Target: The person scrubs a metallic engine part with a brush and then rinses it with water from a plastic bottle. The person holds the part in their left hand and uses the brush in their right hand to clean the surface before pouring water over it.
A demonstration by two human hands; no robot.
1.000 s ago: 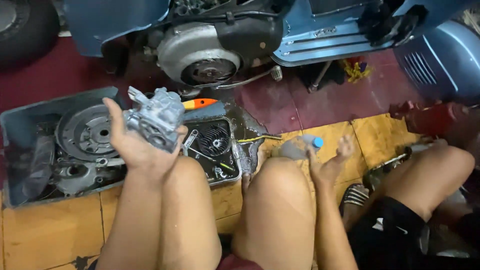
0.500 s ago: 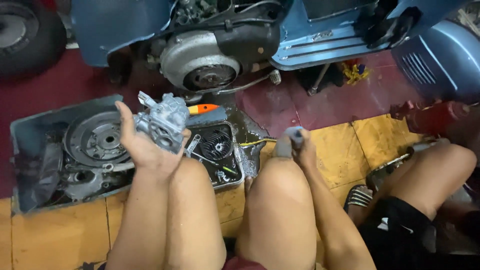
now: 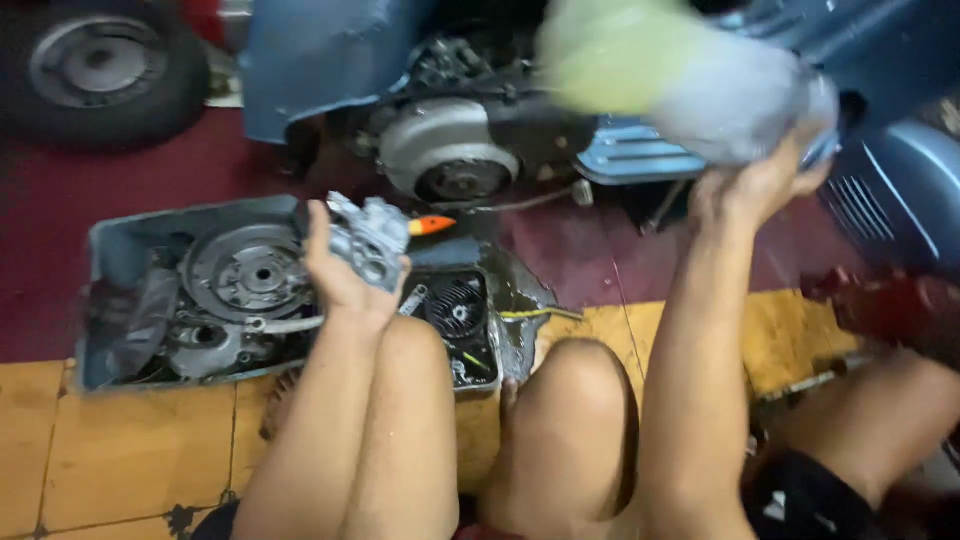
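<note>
Carburetor (image 3: 368,240) sits clamped in the left hand (image 3: 345,280), above the gray tray (image 3: 110,255) of engine parts. Right hand (image 3: 755,185) grips a blurred cloth (image 3: 680,75), raised high. Risk: carburetor slipping from that one-handed hold onto the flywheel (image 3: 245,272) below.

The left hand (image 3: 345,275) sits at about ten o'clock from the frame's centre, palm turned toward the camera, thumb up along the left side and fingers curled closed around what it holds. Its forearm runs down toward six o'clock, resting along the raised left knee. The right hand (image 3: 760,185) is lifted high at about two o'clock, wrist bent back, fingers wrapped in a closed grip overhead. The right forearm stands nearly upright, climbing from five o'clock beside the right knee.
</note>
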